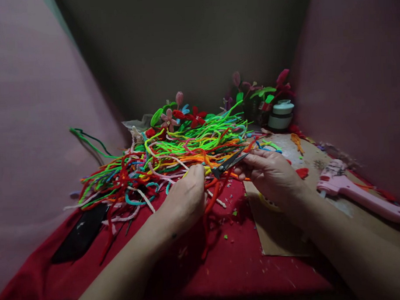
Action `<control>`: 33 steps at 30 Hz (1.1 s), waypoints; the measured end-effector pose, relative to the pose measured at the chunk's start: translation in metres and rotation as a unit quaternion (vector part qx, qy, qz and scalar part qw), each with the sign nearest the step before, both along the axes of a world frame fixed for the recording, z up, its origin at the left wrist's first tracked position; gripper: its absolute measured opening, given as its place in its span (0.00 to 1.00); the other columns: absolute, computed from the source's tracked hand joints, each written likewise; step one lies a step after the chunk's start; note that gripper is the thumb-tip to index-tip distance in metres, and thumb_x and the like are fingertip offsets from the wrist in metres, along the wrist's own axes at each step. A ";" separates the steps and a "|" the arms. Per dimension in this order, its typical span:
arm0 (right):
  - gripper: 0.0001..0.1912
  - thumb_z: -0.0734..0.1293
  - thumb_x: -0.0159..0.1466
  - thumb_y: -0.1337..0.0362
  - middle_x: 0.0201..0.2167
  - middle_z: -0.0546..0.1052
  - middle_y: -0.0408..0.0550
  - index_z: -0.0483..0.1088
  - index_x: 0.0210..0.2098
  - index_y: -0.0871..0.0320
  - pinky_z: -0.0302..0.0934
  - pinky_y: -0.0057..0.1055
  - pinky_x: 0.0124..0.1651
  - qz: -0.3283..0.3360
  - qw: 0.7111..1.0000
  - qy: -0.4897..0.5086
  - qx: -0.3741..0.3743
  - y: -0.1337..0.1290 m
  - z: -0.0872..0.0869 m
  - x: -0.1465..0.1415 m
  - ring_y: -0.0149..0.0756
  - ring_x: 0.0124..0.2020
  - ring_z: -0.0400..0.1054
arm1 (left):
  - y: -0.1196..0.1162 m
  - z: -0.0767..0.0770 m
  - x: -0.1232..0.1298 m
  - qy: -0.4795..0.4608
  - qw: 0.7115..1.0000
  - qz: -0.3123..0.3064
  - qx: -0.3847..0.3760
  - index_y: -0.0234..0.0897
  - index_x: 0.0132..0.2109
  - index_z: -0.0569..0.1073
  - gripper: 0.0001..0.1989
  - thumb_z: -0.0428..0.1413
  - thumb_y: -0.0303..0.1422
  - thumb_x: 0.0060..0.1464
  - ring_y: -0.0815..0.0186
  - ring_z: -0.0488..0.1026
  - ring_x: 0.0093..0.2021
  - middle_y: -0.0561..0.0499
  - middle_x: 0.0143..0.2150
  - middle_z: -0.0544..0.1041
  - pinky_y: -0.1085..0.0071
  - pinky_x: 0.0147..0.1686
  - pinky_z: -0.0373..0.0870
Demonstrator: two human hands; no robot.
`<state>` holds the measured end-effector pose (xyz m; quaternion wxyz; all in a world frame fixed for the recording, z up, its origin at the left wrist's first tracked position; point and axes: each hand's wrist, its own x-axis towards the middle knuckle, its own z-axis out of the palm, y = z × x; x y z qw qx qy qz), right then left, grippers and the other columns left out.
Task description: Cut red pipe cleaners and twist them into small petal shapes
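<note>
My left hand (pixel 187 192) is closed in a fist around what looks like the handle end of dark scissors (pixel 224 166). Their blades stand a little apart and point right, towards my right hand (pixel 271 171). The fingertips of that hand are pinched close to the blade tips, seemingly on a red pipe cleaner (pixel 226 180) that passes by the blades; the exact grip is hidden. More red strands (pixel 206 233) hang below the left hand. Just beyond both hands lies a big tangled heap of pipe cleaners (pixel 186 146) in green, orange, red, pink and other colours.
A pink glue gun (pixel 362 190) lies at right, near a cardboard sheet (pixel 278 239). Pipe-cleaner flowers (pixel 197 117) and a pale lidded jar (pixel 280 114) stand behind. On the red cloth (pixel 243 271), a black flat object (pixel 80 235) rests at left among scattered scraps.
</note>
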<state>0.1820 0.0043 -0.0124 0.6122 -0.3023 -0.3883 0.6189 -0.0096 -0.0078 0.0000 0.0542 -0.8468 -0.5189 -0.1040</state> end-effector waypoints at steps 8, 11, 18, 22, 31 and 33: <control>0.04 0.71 0.49 0.68 0.23 0.76 0.47 0.74 0.26 0.62 0.62 0.25 0.23 -0.005 1.000 -0.003 0.001 -0.002 0.002 -0.001 0.30 0.21 0.69 | -0.001 0.000 -0.001 0.018 1.000 0.006 -0.013 0.38 0.36 0.59 0.04 0.43 0.25 0.54 0.67 0.65 0.26 0.50 0.30 0.67 0.71 0.24 0.54; 0.04 0.70 0.49 0.68 0.22 0.76 0.47 0.74 0.26 0.62 0.62 0.25 0.23 -0.007 1.000 -0.007 -0.001 -0.002 0.002 -0.001 0.30 0.21 0.69 | -0.001 -0.001 0.000 0.015 1.000 0.018 -0.018 0.38 0.37 0.60 0.05 0.42 0.25 0.54 0.66 0.66 0.26 0.48 0.31 0.69 0.70 0.24 0.55; 0.03 0.70 0.49 0.68 0.21 0.76 0.46 0.74 0.25 0.62 0.62 0.25 0.23 -0.007 1.000 -0.007 -0.002 -0.002 0.003 -0.001 0.31 0.21 0.69 | 0.000 -0.002 -0.002 0.018 1.000 0.002 -0.019 0.38 0.38 0.60 0.04 0.42 0.26 0.56 0.66 0.65 0.25 0.49 0.30 0.69 0.70 0.24 0.54; 0.02 0.69 0.50 0.70 0.22 0.76 0.46 0.73 0.25 0.62 0.61 0.25 0.22 -0.015 1.000 -0.001 -0.004 -0.002 0.003 -0.001 0.29 0.20 0.68 | 0.001 -0.005 -0.003 0.012 1.000 -0.017 -0.003 0.38 0.36 0.60 0.04 0.42 0.27 0.56 0.68 0.62 0.23 0.51 0.28 0.67 0.71 0.24 0.52; 0.04 0.65 0.53 0.69 0.22 0.76 0.48 0.71 0.23 0.61 0.63 0.26 0.25 -0.015 0.998 0.028 -0.058 -0.001 0.001 0.002 0.31 0.22 0.70 | 0.010 0.008 -0.008 -0.088 0.994 0.015 -0.055 0.39 0.30 0.59 0.07 0.46 0.34 0.55 0.70 0.61 0.22 0.54 0.23 0.65 0.74 0.23 0.53; 0.05 0.63 0.53 0.69 0.22 0.76 0.47 0.70 0.22 0.59 0.62 0.26 0.23 -0.017 0.995 0.050 -0.088 0.000 0.002 0.003 0.30 0.21 0.69 | 0.015 0.008 -0.011 -0.057 0.995 0.032 -0.074 0.38 0.30 0.62 0.07 0.46 0.35 0.55 0.68 0.63 0.23 0.53 0.24 0.67 0.74 0.23 0.53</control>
